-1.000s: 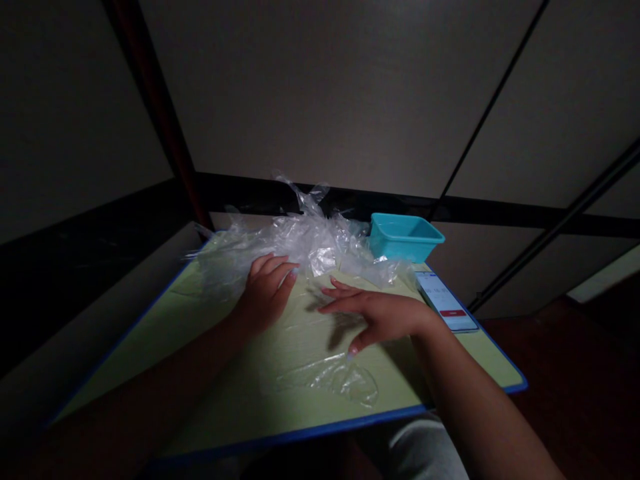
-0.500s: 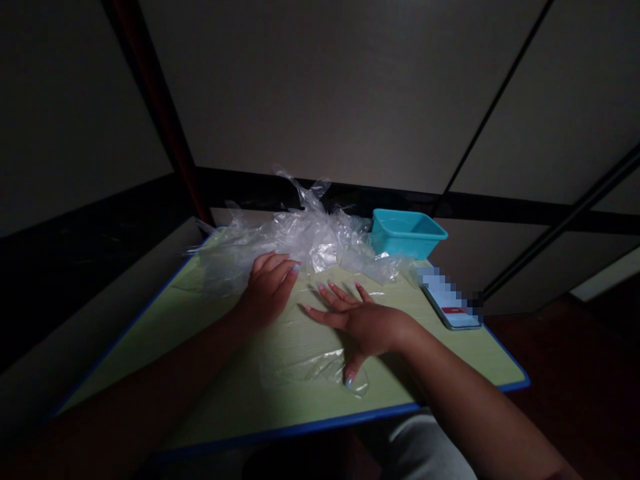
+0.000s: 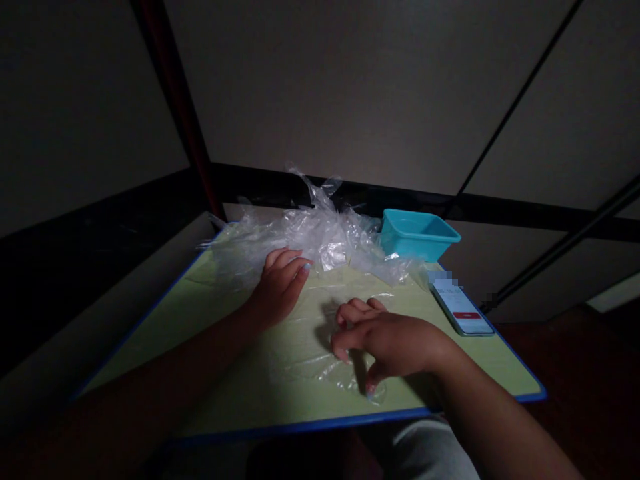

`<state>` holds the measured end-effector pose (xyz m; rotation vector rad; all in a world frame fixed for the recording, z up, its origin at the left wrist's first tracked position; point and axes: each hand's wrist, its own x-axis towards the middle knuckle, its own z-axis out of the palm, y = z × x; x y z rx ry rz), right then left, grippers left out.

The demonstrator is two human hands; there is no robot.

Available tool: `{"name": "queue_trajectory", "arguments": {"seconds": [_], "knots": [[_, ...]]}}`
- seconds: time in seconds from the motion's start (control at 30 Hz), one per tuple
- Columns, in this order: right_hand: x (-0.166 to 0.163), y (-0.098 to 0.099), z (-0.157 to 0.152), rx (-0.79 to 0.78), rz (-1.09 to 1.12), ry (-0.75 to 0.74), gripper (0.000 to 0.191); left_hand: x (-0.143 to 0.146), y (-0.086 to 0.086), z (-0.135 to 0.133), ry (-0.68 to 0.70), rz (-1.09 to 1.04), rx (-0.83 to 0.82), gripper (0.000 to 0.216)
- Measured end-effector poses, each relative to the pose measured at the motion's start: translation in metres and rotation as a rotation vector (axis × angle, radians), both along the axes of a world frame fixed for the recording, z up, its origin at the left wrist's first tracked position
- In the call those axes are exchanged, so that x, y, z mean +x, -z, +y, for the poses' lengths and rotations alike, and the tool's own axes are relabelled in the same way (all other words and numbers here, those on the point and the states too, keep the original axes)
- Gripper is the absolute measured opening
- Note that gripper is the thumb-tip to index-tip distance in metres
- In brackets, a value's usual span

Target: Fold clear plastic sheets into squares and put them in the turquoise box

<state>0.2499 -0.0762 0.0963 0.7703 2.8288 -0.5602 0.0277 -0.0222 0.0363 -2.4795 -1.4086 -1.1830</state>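
Observation:
A clear plastic glove or bag (image 3: 320, 360), thin and see-through, lies spread on the table in front of me; its exact kind is hard to make out. Over its near right edge is my right hand (image 3: 393, 343), fingers bent and thumb apart, the thumb tip at the film's corner. My left hand (image 3: 283, 283) rests palm down at the far left of the film, fingers loosely bent, with no hold visible. Just beyond it rises a crumpled heap of clear plastic (image 3: 320, 233), shiny and loose.
A turquoise plastic tub (image 3: 420, 237) stands at the back right of the heap. A phone (image 3: 463, 307) with a lit screen lies near the right edge. The pale green table (image 3: 215, 400) has a blue rim. Behind it stand dark panels (image 3: 340, 87).
My right hand has drawn its spread fingers back and bent them towards the thumb. My left hand stays at about the same place on the table. The whole view has shifted slightly.

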Motion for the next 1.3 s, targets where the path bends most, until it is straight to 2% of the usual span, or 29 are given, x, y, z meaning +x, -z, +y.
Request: {"name": "queue_trajectory", "arguments": {"seconds": [0.13,0.3,0.5,0.7,0.87,1.03,1.1,1.17,1.3], "knots": [[-0.007,0.007,-0.003,0.041,-0.115,0.089,0.036,0.0,0.0,0.0,0.0,0.013,0.01,0.039],[-0.009,0.014,0.008,0.071,-0.117,0.126,0.038,0.0,0.0,0.0,-0.014,0.007,0.018,0.039],[-0.009,0.023,0.018,0.062,-0.018,0.058,0.038,0.002,-0.001,-0.001,-0.005,0.018,0.025,0.04],[-0.01,0.031,0.024,0.011,0.105,-0.066,0.025,0.002,0.002,-0.002,0.0,0.038,0.001,0.041],[-0.01,0.035,0.028,0.003,0.152,-0.106,0.019,0.002,0.004,-0.002,-0.004,0.073,-0.026,0.044],[-0.011,0.034,0.03,-0.017,0.186,-0.144,0.013,0.004,0.005,-0.007,-0.079,0.213,-0.065,0.037],[-0.012,0.032,0.031,-0.035,0.201,-0.158,0.012,0.005,0.008,-0.01,-0.088,0.289,-0.107,0.042],[-0.012,0.029,0.031,-0.052,0.223,-0.162,0.011,0.005,0.01,-0.012,-0.056,0.354,-0.155,0.05],[-0.011,0.026,0.031,-0.065,0.238,-0.123,0.006,0.002,0.013,-0.013,0.091,0.447,-0.229,0.069]]}}
